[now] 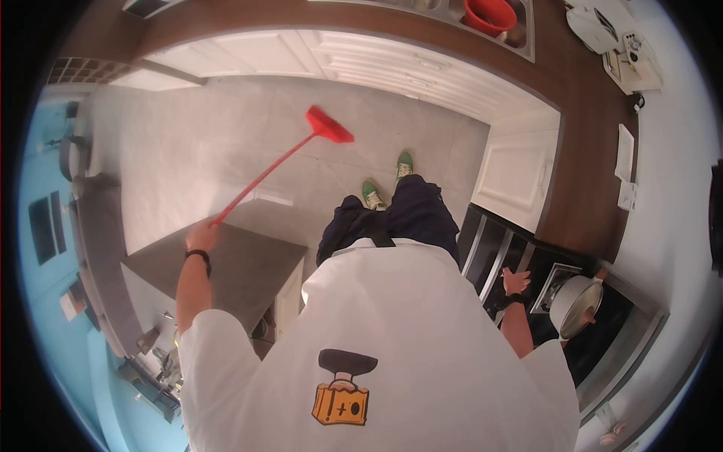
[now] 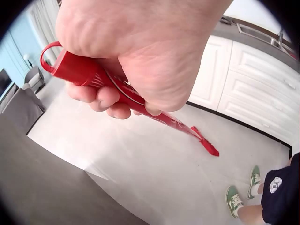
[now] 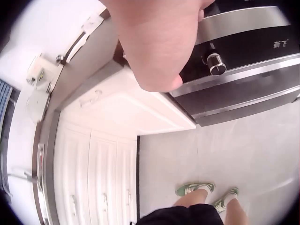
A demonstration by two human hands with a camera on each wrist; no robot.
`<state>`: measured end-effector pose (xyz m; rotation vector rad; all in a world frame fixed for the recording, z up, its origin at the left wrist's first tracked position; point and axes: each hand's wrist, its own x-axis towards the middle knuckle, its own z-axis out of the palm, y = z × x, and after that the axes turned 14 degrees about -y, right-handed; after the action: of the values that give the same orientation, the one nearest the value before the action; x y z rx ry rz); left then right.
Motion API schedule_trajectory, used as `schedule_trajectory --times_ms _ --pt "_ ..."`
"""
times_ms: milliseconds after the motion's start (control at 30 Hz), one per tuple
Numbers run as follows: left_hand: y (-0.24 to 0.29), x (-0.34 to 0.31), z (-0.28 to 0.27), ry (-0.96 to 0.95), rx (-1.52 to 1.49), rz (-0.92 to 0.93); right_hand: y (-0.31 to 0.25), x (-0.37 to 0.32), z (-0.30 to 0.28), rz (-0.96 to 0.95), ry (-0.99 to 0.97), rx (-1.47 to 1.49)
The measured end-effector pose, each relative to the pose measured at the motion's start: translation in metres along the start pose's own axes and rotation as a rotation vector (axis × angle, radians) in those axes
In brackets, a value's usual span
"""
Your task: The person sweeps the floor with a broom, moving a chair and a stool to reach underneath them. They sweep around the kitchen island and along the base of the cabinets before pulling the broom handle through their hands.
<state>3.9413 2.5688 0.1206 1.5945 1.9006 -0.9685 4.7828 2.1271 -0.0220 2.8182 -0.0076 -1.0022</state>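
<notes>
Looks mid-sweep: left hand grips red broom, right hand loose near stove; next stroke probably needs bristles against floor.

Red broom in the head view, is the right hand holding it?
No, the left hand grips the red broom, while the right hand is apart from it, near the pot.

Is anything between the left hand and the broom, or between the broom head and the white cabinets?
Nothing visible: the left hand grips the broom handle directly, and only floor shows between the broom head and white cabinets.
</notes>
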Motion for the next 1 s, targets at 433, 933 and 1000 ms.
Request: schedule_trajectory --times_ms 433,933,1000 --pt "-0.037 -0.126 -0.093 0.237 0.031 0.035 -0.13 -0.04 0.009 -0.904 0.118 -0.023" --pt "0.017 -0.126 -0.126 0.251 0.501 0.331 -0.181 -0.012 0.026 -0.94 -0.204 -0.013" --pt "0.024 -0.119 -0.122 0.229 0.605 0.383 -0.169 -0.014 0.026 -0.97 -0.246 0.018"
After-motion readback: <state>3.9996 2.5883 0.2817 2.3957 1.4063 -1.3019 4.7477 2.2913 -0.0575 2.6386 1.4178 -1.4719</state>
